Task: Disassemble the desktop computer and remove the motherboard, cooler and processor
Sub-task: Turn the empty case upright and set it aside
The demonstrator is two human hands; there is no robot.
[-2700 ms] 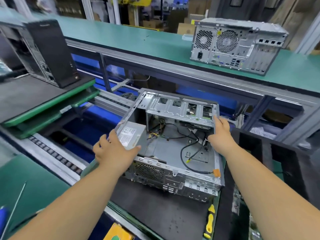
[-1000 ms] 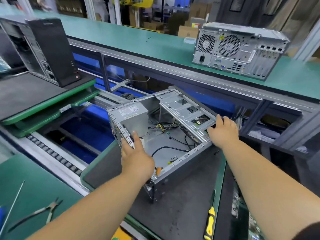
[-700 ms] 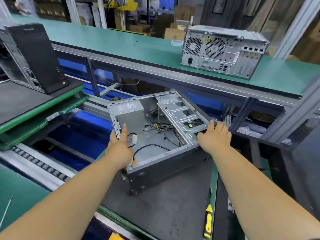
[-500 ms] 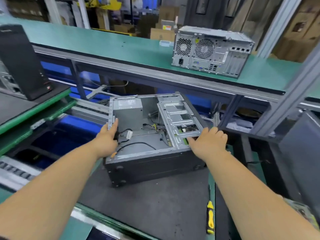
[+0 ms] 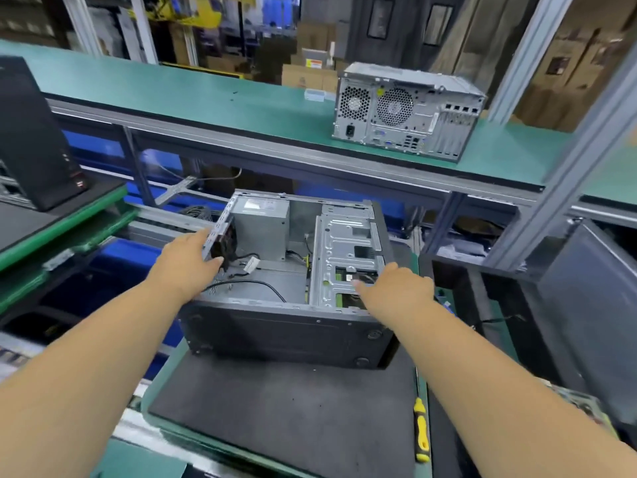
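Observation:
An open desktop case (image 5: 282,326) lies on its side on a black mat (image 5: 286,415), its dark bottom panel toward me. Inside I see a grey power supply (image 5: 260,229), loose black cables (image 5: 248,282) and a metal drive cage (image 5: 348,257). No motherboard or cooler shows in the case. My left hand (image 5: 188,262) grips the case's rear edge at the left. My right hand (image 5: 396,291) rests on the drive cage at the case's near right corner, fingers spread.
A yellow-and-black screwdriver (image 5: 421,431) lies at the mat's right edge. A second grey computer (image 5: 406,112) stands on the green upper shelf (image 5: 213,98). A black tower (image 5: 31,132) stands at far left. A dark panel (image 5: 593,305) leans at right.
Both hands have turned the case clockwise on the mat, so its dark bottom panel now faces me instead of its perforated rear. My view has shifted to the right.

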